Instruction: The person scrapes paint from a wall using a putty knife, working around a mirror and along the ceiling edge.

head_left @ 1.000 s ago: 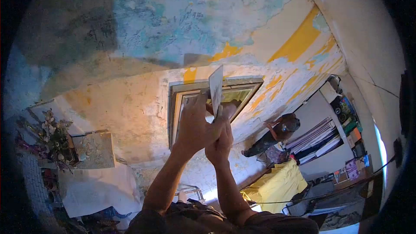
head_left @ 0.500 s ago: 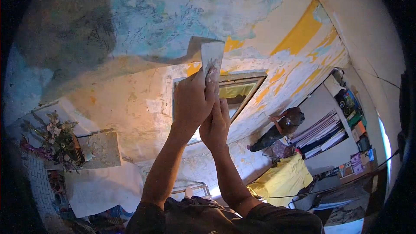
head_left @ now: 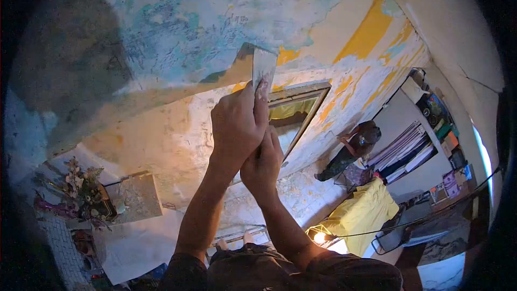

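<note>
Near the centre, a scraper [head_left: 264,64] with a wide pale blade points up against the wall [head_left: 177,32], which shows patches of blue, cream and orange-yellow paint. My left hand [head_left: 237,121] is wrapped round its handle, with a finger along the blade. Just below and to the right, my right hand [head_left: 264,161] is closed round the lower end of the handle, which the fingers mostly hide. Behind both hands is a framed opening [head_left: 301,113] in the wall.
Another person [head_left: 353,148] is by the wall at right, near hanging clothes [head_left: 401,148]. A yellow cloth [head_left: 363,215] and a lit lamp [head_left: 320,237] are lower right. Dried flowers [head_left: 81,188] stand at left; a cable [head_left: 409,230] crosses the lower right.
The view has shifted, and the lamp now shows at the lower right. The scraper blade has turned and appears narrower. Both hands keep their hold.
</note>
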The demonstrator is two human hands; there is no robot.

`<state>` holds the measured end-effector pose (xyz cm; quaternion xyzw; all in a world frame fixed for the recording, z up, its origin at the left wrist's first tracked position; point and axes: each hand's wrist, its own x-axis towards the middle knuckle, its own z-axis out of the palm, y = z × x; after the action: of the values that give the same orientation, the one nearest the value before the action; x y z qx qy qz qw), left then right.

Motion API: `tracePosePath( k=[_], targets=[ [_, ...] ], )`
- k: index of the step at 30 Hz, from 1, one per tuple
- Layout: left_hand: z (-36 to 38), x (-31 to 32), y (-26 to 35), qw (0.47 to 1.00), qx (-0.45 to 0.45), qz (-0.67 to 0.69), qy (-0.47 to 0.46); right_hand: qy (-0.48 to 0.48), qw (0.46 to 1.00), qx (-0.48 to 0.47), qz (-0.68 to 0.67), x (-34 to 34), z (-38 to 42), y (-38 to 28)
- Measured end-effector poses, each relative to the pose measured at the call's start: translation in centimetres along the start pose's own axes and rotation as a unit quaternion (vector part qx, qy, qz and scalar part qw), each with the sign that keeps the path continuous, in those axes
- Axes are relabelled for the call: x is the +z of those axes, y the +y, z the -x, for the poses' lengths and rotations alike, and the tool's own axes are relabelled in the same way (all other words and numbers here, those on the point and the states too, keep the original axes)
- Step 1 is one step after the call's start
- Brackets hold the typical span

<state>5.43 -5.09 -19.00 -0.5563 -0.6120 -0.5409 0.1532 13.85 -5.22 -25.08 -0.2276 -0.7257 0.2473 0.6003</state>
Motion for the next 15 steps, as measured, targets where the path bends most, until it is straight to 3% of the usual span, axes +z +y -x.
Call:
tracePosePath(
  k=[5, 7, 10, 15],
  targets=[
    [-0.7, -0.5, 0.7, 1.000, -0.014, -0.021, -0.011, 0.009, 0.999, -0.052, 0.008, 0.1, -0.6, -0.3],
    [-0.5, -1.3, 1.4, 0.995, -0.070, 0.002, -0.067, 0.008, 0.998, -0.056, 0.008, -0.2, -0.4, -0.1],
    [-1.3, 0.0, 1.0, 0.999, -0.025, -0.037, -0.006, 0.013, 0.999, -0.040, 0.027, -0.2, -1.2, -0.1],
    [-0.9, -0.7, 2.0, 0.999, -0.023, -0.043, -0.013, 0.025, 0.999, -0.010, 0.040, -0.5, -0.6, -1.1]
  ],
)
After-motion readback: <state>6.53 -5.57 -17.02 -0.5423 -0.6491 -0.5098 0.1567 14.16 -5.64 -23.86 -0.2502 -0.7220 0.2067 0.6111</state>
